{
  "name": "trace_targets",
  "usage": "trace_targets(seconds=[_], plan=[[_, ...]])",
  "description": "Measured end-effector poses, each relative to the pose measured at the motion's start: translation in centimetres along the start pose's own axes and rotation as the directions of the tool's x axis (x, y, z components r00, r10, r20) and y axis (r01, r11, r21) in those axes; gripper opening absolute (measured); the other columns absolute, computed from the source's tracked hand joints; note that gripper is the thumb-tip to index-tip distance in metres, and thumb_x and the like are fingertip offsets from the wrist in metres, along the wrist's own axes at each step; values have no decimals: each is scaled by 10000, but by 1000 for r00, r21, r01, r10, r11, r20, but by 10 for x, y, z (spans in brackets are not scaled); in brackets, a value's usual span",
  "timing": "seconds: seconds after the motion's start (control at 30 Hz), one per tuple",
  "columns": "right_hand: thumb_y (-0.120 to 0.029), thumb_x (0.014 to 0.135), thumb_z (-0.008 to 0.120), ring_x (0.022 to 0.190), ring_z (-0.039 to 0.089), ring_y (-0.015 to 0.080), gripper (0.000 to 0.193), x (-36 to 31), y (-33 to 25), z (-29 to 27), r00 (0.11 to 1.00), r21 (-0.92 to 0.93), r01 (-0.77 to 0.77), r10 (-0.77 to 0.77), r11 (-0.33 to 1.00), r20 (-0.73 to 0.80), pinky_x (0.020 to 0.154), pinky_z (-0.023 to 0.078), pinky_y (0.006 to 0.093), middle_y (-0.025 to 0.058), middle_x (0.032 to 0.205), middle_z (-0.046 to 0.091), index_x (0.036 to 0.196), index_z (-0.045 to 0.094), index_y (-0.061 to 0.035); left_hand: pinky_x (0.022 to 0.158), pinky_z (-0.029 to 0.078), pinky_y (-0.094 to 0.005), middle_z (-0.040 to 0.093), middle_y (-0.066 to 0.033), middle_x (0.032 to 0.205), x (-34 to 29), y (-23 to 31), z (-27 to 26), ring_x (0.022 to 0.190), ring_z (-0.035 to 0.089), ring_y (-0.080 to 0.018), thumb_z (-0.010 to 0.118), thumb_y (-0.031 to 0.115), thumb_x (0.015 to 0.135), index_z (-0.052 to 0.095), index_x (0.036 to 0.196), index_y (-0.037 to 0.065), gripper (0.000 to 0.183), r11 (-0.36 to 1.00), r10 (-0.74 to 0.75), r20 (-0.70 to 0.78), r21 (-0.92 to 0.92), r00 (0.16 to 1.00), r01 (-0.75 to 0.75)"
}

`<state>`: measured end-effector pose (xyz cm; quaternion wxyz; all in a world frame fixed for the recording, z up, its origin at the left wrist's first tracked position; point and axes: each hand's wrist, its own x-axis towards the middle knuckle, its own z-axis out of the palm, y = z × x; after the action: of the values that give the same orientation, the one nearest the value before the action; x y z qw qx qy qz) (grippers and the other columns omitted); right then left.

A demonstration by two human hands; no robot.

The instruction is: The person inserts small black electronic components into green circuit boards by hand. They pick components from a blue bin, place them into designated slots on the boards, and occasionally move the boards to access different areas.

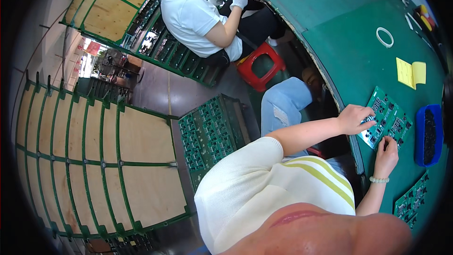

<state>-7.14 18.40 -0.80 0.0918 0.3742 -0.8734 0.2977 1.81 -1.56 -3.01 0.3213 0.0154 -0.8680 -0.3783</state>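
Note:
A green circuit board (386, 113) with white digit displays and small black parts lies at a slant on the green table. My left hand (357, 120) grips its near left side, with curled fingers and thumb over the displays. At the lower edge of this board my right hand (388, 155) is closed, with thumb and fingertips drawn together in a pinch; whatever is between them is too small to tell. A pale bead bracelet circles the right wrist. Just beyond the hands stands a blue tray (419, 142) of small black parts.
Another populated board (411, 199) lies near my right forearm. Farther along the table (335, 28) are yellow sticky notes (405, 72), a white ring (384, 38) and hand tools. On my left are a rack of boards (207, 134), a red stool (261, 66) and a gloved co-worker (193, 23).

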Motion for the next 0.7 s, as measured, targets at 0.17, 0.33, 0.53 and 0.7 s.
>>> trace_targets(seconds=[0.17, 0.33, 0.53, 0.7], plan=[[-82, 873, 642, 642, 605, 285, 82, 1, -3, -2, 999, 16, -31, 31, 999, 28, 584, 477, 392, 106, 810, 633, 933, 641, -26, 550, 486, -408, 623, -111, 694, 1, 4, -2, 634, 634, -305, 689, 284, 825, 587, 934, 63, 267, 994, 51, 2, 100, 999, -51], [-69, 873, 634, 661, 606, 283, 90, 0, -2, -2, 999, 3, -28, 28, 1000, 36, 591, 476, 394, 110, 819, 628, 950, 647, -24, 536, 477, -406, 606, -102, 660, 0, 5, 1, 605, 625, -298, 686, 246, 811, 588, 907, 68, 225, 993, 74, -52, 98, 996, -68], [-66, 876, 633, 670, 605, 277, 97, -1, 6, 2, 999, 16, -14, 13, 1000, 33, 597, 480, 386, 111, 843, 638, 960, 645, -19, 547, 491, -405, 612, -99, 661, 0, 5, 1, 610, 631, -295, 670, 206, 815, 591, 899, 69, 179, 993, 72, -55, 96, 996, -66], [-68, 875, 637, 662, 604, 271, 101, 0, 2, 0, 998, 5, -46, 46, 999, 51, 594, 483, 381, 113, 845, 644, 965, 642, -21, 548, 493, -404, 614, -98, 665, 1, 6, 1, 616, 633, -292, 661, 185, 814, 593, 895, 68, 158, 992, 76, -47, 102, 996, -71]])
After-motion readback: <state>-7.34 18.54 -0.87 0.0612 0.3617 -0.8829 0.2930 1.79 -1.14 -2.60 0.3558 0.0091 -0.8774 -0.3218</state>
